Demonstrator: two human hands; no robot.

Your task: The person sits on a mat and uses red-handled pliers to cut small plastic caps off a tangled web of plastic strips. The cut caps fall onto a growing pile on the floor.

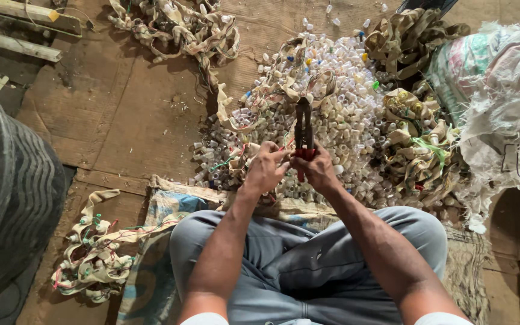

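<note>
Holding a pair of pliers (303, 133) with red handles, the right hand (316, 170) has its fingers (308, 162) curled tight around the handles. The dark metal tip of the pliers points up and away from the fingers. The left hand (266, 168) sits just beside the right one, and its fingers (282, 167) are bent in close to the red handles. They seem to pinch something small, but I cannot tell what it is.

Just past the fingers lies a big pile of small white plastic caps (338, 102) on the floor (127, 108). Tan strips with coloured wires (413, 144) lie mixed in the pile, on the right-hand side of the fingers. More strips (94, 256) lie well away from the left fingers, near the person's grey trousers (296, 259). A white sack (501, 102) sits far off past the right fingers. A black tyre (13, 198) stands far off past the left fingers.
</note>
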